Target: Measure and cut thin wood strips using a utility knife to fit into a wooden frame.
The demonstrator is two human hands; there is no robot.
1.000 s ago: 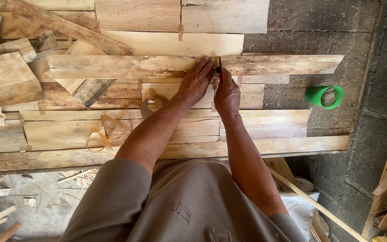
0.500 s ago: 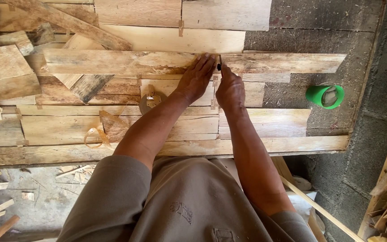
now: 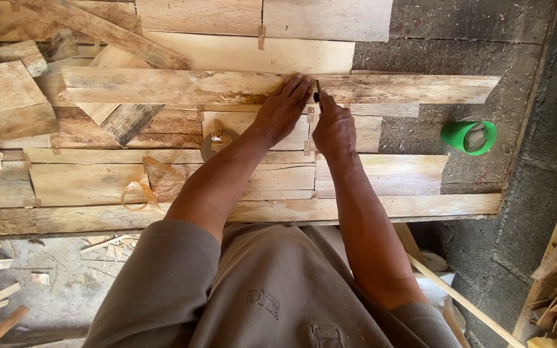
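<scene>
Little has changed over the last second: your left hand (image 3: 283, 111) still presses flat, fingers spread, on the long plank (image 3: 162, 87), and your right hand (image 3: 334, 125) stays clenched on a pencil (image 3: 318, 90) (tip at the plank's edge). The plank lies crosswise on the bench (image 3: 420, 206), rough, pale and weathered, with a green cup (image 3: 467, 136) well apart.

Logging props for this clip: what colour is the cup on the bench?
The cup is bright green, seen clearly in the head view.
</scene>
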